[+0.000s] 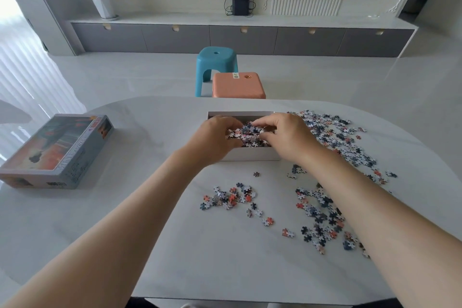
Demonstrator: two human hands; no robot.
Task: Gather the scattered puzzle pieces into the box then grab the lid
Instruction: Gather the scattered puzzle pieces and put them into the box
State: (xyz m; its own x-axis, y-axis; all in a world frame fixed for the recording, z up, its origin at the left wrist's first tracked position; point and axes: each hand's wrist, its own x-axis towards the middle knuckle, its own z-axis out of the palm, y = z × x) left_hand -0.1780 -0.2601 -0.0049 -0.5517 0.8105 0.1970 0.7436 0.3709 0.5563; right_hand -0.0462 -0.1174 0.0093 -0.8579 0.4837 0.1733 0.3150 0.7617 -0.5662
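On a white oval stone-look table (155, 220) facing a grey cabinet (175, 39), left hand (215, 137) and right hand (287, 135) curl fingers around small jigsaw pieces (247, 132) inside a white cardboard box (252, 154).

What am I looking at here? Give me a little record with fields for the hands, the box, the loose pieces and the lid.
hands: left hand and right hand, both curled round a heap of pieces over the box
box: white, open, mid-table
loose pieces: many lie right of the box and nearer the person
lid: far left on the table, untouched
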